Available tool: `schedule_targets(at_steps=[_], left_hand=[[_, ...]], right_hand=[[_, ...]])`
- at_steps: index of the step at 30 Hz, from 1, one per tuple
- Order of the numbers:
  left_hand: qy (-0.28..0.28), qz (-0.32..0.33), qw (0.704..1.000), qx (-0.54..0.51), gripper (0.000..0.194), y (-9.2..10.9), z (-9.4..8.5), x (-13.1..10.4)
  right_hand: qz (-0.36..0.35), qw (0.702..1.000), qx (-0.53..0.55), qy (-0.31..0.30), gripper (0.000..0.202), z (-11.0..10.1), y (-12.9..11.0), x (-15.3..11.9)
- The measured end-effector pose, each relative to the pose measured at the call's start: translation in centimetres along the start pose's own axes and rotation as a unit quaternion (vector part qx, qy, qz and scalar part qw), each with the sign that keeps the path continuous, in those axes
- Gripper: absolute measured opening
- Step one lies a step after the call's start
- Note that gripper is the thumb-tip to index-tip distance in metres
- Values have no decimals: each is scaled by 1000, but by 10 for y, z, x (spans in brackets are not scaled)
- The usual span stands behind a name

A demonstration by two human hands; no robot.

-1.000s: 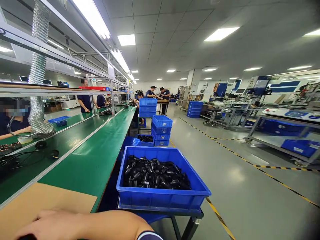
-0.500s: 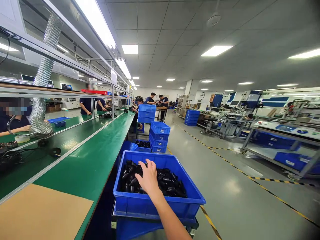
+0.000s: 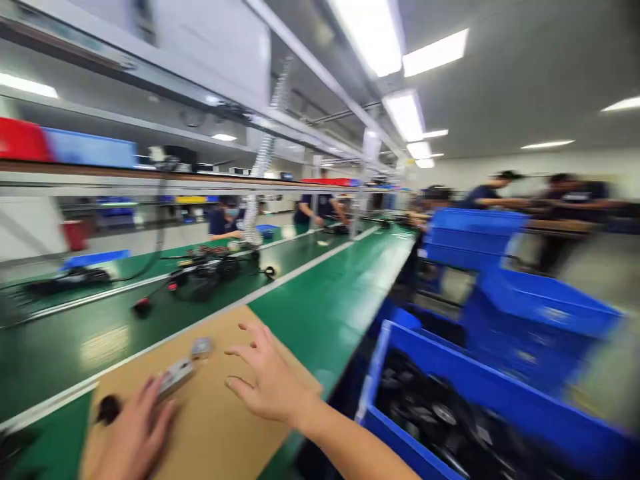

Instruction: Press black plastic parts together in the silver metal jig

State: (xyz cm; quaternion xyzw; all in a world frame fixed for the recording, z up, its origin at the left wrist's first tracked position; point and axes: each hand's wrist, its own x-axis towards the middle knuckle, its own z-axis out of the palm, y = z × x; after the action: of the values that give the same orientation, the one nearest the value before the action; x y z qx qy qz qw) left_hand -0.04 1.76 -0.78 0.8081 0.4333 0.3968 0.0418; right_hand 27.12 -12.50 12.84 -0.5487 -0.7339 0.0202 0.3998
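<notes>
Across the lower left of the head view, we see a brown sheet [image 3: 215, 413] lying flat on the green bench [image 3: 330, 293], presumably so that small parts rest on a plain surface of their own. Our left hand [image 3: 127, 433] is low over its near part, thumb and fingers slightly bent and a little apart; the fingertips meet or nearly meet one end of a grey block [image 3: 176, 377] — blur keeps us from telling whether they grip it. Just beyond the block's far end sits a small grey piece [image 3: 201, 347], and a black round piece [image 3: 109, 409] lies beside the left hand, near the sheet's left edge.

Right of the sheet's middle, we note the right hand [image 3: 267, 383], wide open, its fingers spread and pointing leftward, with nothing seen in its grasp. At lower right, a blue crate [image 3: 500, 393] holds a heap of black parts [image 3: 445, 427]; we judge its place beside the bench edge to suit the reach of the right arm. Left of centre, tangled cables [image 3: 210, 267] lie farther back on the bench — apart from both hands, leaving them room over the sheet.
</notes>
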Motion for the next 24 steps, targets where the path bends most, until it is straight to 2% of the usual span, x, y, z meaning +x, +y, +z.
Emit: schedule_targets(at_steps=[2,4,8,11,14,16,18,21,24], left_hand=[[-35,-16,999,-22,42,-3,-12,-10],[-59,-31,996,-56,45,2,-17,-11],[-47,-61,996,-50,57,14,-19,-6],[-67,-77,993,-68,64,20,-23,-6],[-101,-102,985,-96,60,24,-29,-5],[-112,-115,981,-111,60,27,-31,-4],[-112,-123,979,-119,64,29,-32,-3],[-107,-149,974,-134,64,28,-30,-2],[-89,-182,966,-161,61,22,-24,-3]], right_hand=[[-60,995,61,-44,40,24,-14,36],[-94,987,94,-92,31,53,-25,75],[-135,962,67,-229,31,126,-43,139],[-170,937,52,-300,34,176,-50,164],[-189,919,54,-342,23,206,-51,175],[-187,921,56,-338,15,214,-48,179],[-164,936,53,-307,14,210,-39,183],[-107,962,43,-249,21,189,-15,192],[-59,972,32,-226,31,160,12,201]])
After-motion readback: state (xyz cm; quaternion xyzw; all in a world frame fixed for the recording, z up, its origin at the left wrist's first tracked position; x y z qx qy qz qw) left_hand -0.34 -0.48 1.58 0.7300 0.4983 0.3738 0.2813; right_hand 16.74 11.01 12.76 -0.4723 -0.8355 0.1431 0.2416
